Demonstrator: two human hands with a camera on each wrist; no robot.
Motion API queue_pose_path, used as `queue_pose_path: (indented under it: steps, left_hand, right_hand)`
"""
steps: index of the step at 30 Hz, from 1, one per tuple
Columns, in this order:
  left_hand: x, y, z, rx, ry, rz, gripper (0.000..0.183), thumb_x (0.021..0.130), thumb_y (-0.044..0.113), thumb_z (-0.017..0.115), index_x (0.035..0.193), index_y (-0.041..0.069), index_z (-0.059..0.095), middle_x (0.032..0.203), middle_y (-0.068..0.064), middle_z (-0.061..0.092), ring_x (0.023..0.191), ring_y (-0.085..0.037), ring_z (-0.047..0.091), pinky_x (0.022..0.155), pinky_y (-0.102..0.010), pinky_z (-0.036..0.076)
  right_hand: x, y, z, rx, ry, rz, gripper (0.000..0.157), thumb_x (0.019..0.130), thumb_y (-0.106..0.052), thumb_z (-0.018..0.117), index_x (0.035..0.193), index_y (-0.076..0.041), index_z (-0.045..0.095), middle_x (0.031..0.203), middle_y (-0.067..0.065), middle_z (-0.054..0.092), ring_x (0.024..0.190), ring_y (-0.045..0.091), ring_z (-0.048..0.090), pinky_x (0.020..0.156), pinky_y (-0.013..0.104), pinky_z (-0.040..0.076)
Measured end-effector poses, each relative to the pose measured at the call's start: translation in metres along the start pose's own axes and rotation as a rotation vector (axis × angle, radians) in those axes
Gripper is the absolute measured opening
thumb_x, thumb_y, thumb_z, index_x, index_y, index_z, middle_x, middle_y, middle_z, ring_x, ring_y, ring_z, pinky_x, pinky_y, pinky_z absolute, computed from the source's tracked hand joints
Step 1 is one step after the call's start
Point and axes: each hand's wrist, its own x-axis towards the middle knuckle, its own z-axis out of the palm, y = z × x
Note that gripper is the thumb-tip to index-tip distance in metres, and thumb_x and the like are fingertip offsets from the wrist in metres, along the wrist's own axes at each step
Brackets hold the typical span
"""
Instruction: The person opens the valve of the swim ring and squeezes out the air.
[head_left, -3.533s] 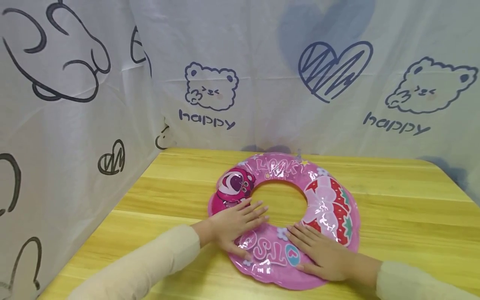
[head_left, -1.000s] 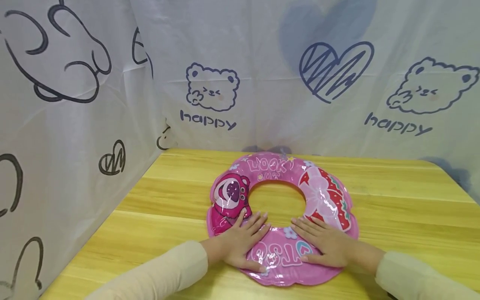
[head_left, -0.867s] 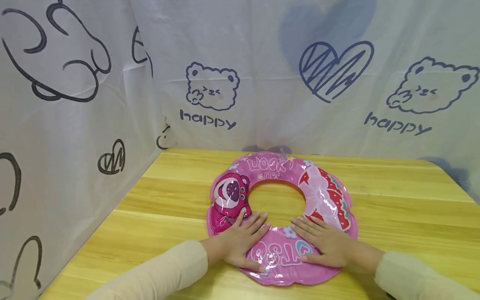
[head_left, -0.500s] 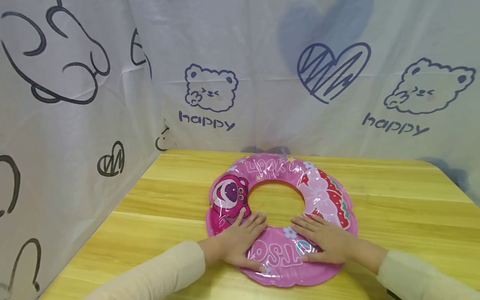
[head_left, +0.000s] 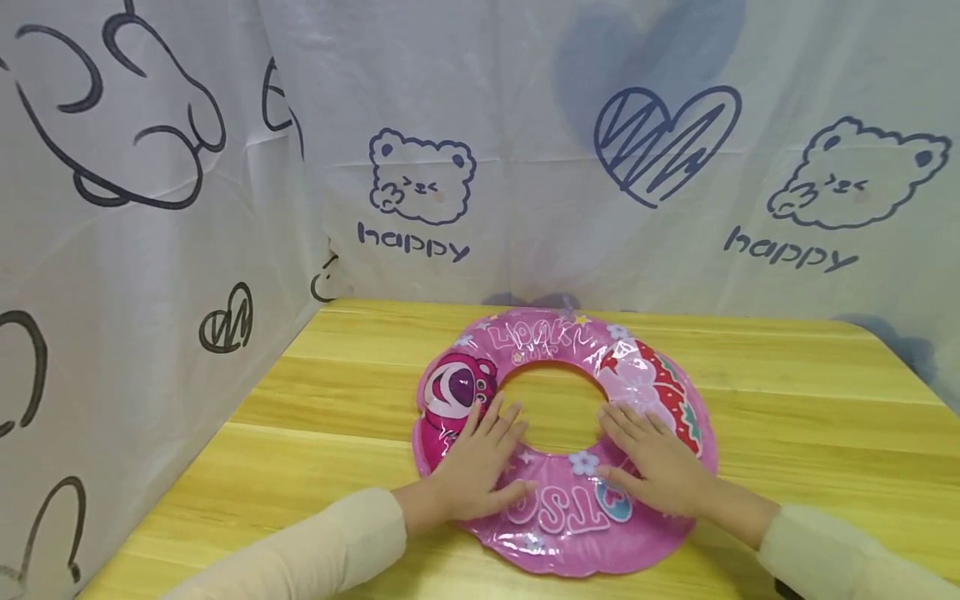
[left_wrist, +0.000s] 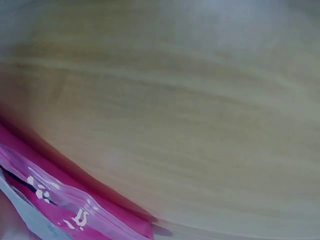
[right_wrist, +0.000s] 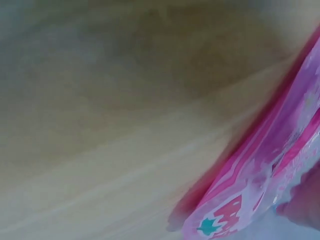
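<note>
A pink inflatable swim ring (head_left: pixel 555 546) lies flat on the wooden table (head_left: pixel 360 367), printed with a bear, strawberries, flowers and lettering. My left hand (head_left: pixel 476 467) rests on its near left part with fingers spread, fingertips by the inner hole and below the bear print. On the near right part lies my right hand (head_left: pixel 656 458), its fingers straight and pointing toward the hole beside the strawberry print. In the left wrist view the ring's pink edge (left_wrist: pixel 85 210) shows at the lower left. The right wrist view has the ring's strawberry corner (right_wrist: pixel 230 215) at the lower right.
A white cloth (head_left: pixel 510 200) with bear, heart and "happy" drawings hangs behind the table and along its left side. The ring sits near the table's back edge.
Over the earlier frames the ring turned slightly counterclockwise under both hands. In the last half second both hands slid a little farther forward on it, and the right hand angled more toward the hole.
</note>
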Motion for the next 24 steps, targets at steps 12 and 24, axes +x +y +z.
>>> queue_pose_path:
  steps: [12, 24]
  left_hand:
    - [0.009, -0.028, 0.001, 0.036, 0.113, -0.34, 0.098, 0.083, 0.063, 0.049, 0.145, -0.006, 0.017, 0.154, -0.025, 0.008, 0.142, -0.041, 0.007, 0.113, -0.06, 0.01]
    - [0.012, -0.04, 0.004, 0.011, 0.076, -0.481, 0.102, 0.082, 0.067, 0.048, 0.146, -0.005, 0.013, 0.154, -0.026, 0.002, 0.142, -0.042, 0.004, 0.115, -0.056, 0.007]
  right_hand:
    - [0.02, 0.024, -0.004, -0.022, 0.097, 0.196, 0.087, 0.085, -0.047, 0.059, 0.144, 0.007, 0.023, 0.15, 0.026, 0.021, 0.139, 0.046, 0.015, 0.111, 0.062, 0.006]
    - [0.028, 0.045, 0.002, -0.021, 0.061, 0.269, 0.095, 0.086, -0.052, 0.054, 0.143, 0.012, 0.013, 0.151, 0.031, 0.01, 0.139, 0.047, 0.009, 0.113, 0.06, 0.005]
